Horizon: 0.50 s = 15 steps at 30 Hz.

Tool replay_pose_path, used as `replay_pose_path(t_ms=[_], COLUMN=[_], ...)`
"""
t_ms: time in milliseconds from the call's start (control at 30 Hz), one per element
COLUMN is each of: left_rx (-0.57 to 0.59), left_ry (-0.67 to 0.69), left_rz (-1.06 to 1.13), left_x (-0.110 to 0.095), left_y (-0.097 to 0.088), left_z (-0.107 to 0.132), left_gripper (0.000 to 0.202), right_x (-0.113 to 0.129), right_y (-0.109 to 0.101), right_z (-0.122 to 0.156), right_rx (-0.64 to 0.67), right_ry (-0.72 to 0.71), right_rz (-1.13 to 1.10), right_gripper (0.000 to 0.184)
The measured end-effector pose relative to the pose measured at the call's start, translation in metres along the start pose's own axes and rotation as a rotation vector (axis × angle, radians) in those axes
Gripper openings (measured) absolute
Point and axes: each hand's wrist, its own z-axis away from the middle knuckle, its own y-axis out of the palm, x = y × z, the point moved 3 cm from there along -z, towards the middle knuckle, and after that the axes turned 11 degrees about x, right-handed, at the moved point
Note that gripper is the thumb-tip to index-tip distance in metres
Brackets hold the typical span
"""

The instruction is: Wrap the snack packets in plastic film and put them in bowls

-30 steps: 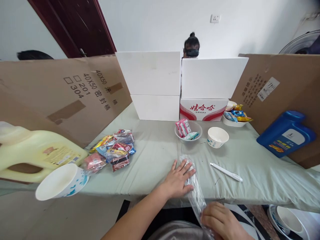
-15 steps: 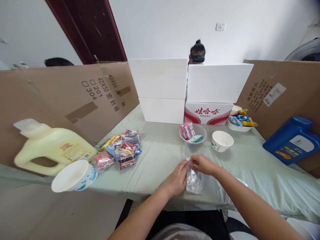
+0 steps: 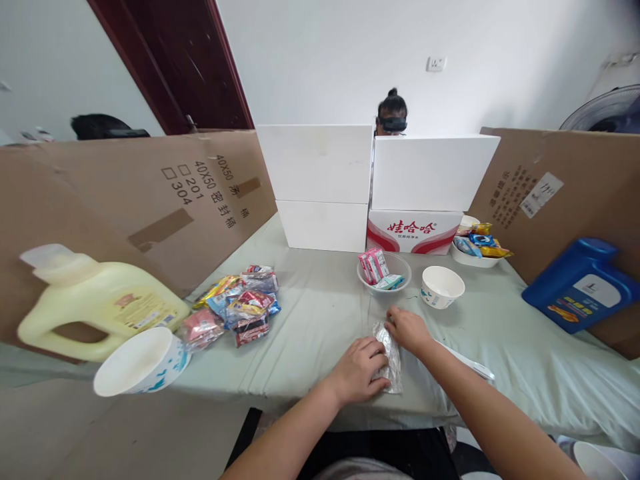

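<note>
Bag [image 3: 395,363] between them, near worktop [image 3: 310,320] edge, running near to far: my left hand [image 3: 363,370] loosely spread on its left, right hand [image 3: 407,328] bunched at its far end; pinching, I can't tell.

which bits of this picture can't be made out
Head view:
- clear plastic: partly under the left hand
- slim white tool: partly behind the right forearm
- other person: body hidden by white boxes
- fan: cut off by right edge
- yellow jug's label: print too small
</note>
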Motion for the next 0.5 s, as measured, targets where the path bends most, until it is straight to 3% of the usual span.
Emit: replay_pose_path(t_ms=[133, 233, 300, 400, 500], left_rx=[-0.005, -0.011, -0.027, -0.026, -0.028], left_ry=[-0.043, -0.128, -0.161, -0.171, -0.157], left_rz=[-0.018, -0.019, -0.012, -0.012, -0.020], left_x=[0.002, 0.004, 0.005, 0.006, 0.004], left_y=[0.002, 0.006, 0.008, 0.008, 0.003], left_z=[0.001, -0.002, -0.005, -0.006, 0.001], left_gripper=[0.040, 0.067, 0.071, 0.060, 0.055], right_x=[0.004, 0.011, 0.011, 0.001, -0.008], right_y=[0.000, 0.021, 0.040, 0.055, 0.051], right_z=[0.020, 0.037, 0.042, 0.044, 0.055], right_rx=[-0.104, -0.092, -0.060, -0.020, -0.075], right_ry=[-0.109, -0.374, -0.477, -0.372, -0.254], right_rz=[0.057, 0.111, 0.172, 0.238, 0.243], right_gripper=[0.028, 0.043, 0.063, 0.080, 0.079])
